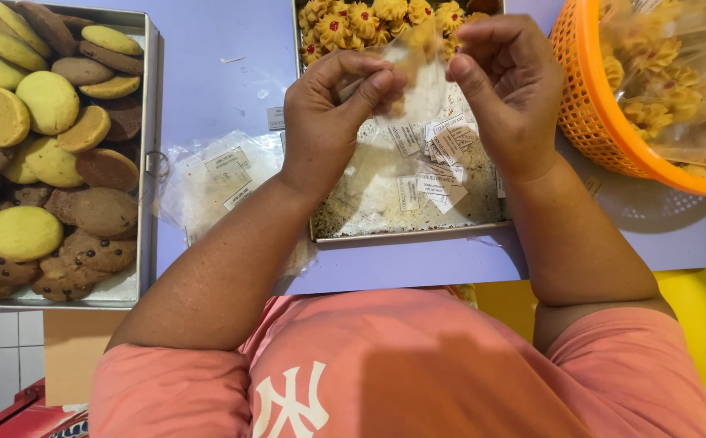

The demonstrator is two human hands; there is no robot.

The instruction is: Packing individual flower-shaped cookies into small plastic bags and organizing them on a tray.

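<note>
Fingers of both hands are pinching a small clear plastic bag [419, 77] above the metal baking tray [401, 234]: left hand [332, 109] is clamping one edge, right hand [503, 81] the other. Film looks feather-light, limp and slippery, so gripping near the mouth edges seems best; the flower-shaped cookies [353, 20] look crumbly.

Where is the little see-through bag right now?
In the head view, the small clear bag is pinched between the left hand and right hand, above the middle metal tray of flower-shaped cookies.
</note>
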